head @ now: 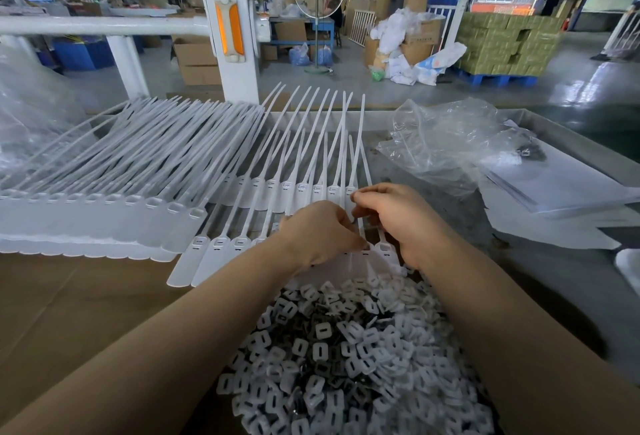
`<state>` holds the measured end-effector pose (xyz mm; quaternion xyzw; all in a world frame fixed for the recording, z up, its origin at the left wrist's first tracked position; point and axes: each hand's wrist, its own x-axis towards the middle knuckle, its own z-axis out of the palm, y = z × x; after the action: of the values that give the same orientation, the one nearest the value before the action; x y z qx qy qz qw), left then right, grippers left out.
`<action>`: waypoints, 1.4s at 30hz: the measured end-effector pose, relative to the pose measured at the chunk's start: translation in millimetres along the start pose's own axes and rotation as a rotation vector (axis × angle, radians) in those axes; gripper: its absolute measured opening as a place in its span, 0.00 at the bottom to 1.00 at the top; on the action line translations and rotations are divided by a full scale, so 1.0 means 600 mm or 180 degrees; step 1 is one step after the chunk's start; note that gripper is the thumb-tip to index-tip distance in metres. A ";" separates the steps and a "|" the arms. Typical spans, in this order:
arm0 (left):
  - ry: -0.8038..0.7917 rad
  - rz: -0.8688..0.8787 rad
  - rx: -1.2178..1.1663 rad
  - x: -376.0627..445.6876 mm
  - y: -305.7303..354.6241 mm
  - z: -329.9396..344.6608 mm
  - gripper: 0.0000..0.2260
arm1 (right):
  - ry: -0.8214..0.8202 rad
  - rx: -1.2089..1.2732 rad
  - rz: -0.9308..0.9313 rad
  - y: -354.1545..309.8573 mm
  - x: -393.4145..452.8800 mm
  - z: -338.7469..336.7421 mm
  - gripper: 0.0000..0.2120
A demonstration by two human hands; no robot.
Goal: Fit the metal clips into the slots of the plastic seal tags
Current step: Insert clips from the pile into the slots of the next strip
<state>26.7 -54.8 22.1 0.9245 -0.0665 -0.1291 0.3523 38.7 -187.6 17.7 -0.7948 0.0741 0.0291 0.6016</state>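
Landmark: clip pile, heap of small white and dark clips at near centre on the table. Far left of and beyond pile: stacked rows of white plastic seal tags, tails fanned away. Just beyond pile: front row of tags, flat, slots up. Left hand directly beyond pile, fingers curled down onto a tag head; what they hold, cannot tell. Right hand beside it, beyond pile's right edge, fingers pinched at a tag tail near its slot. Further right of pile: crumpled clear bag.
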 end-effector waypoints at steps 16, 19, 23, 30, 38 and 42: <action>-0.0818 0.0632 0.0680 -0.001 -0.047 -0.107 0.08 | -0.0148 -0.0378 -0.0236 -0.007 -0.011 -0.002 0.03; -0.1049 0.0646 0.1004 0.000 -0.050 -0.109 0.09 | -0.0164 -0.0399 -0.0239 -0.008 -0.014 -0.001 0.03; -0.1072 0.0806 0.1028 0.003 -0.049 -0.102 0.06 | -0.0163 -0.0424 -0.0250 -0.008 -0.013 -0.002 0.03; -0.1055 0.0880 0.0770 0.003 -0.049 -0.106 0.05 | -0.0188 -0.0438 -0.0295 -0.009 -0.014 -0.002 0.04; -0.0658 0.0411 -0.1363 0.004 -0.047 -0.113 0.15 | -0.0437 -0.0420 -0.0600 -0.009 -0.016 -0.004 0.03; -0.0491 0.0322 -0.1570 0.004 -0.047 -0.107 0.12 | -0.0584 -0.0408 -0.0663 -0.010 -0.017 -0.002 0.02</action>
<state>48.2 6.0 48.8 0.7936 -0.1058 -0.1937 0.5670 29.5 -186.5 24.8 -0.8290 -0.0659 0.0437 0.5537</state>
